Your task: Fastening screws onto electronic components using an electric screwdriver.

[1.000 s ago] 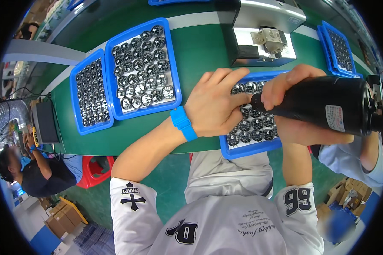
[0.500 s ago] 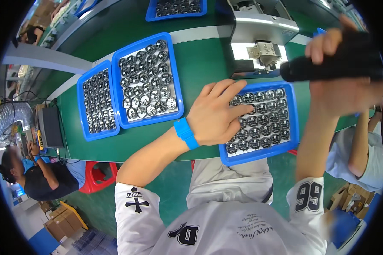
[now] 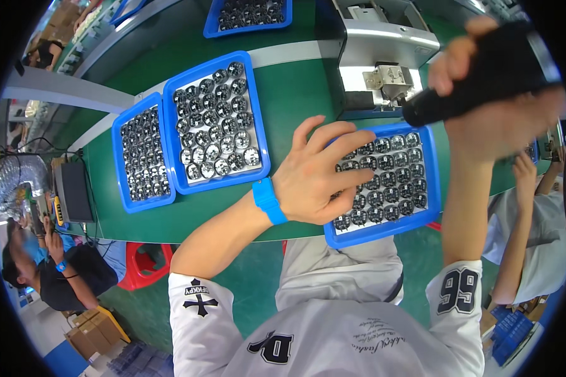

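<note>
My left hand (image 3: 317, 176), with a blue wristband (image 3: 268, 201), is over the left part of a blue tray (image 3: 383, 234). Its fingers are apart, and the fingertips hover at or touch the shiny dark round parts (image 3: 391, 178) set in rows there; exact contact is unclear. Nothing shows in its grip. My right hand (image 3: 493, 122) is raised beyond the tray's right side, blurred, its fingers wrapped round a black tool (image 3: 478, 78) with a thick body and narrower nose. The nose points left, toward the tray's far right corner. The tool's exact kind cannot be made out.
Two more blue trays (image 3: 263, 141) (image 3: 121, 179) of round parts lie to the left, another tray (image 3: 283, 25) farther back. A metal machine with a small fixture (image 3: 390, 80) stands beyond my tray. Co-workers sit left and right. A red stool (image 3: 141, 267) stands below the table.
My right hand has swung the black tool slightly left, its nose now tilted lower. My left hand's fingers have drawn back a little and bent more over the tray. The co-workers' arms have moved.
</note>
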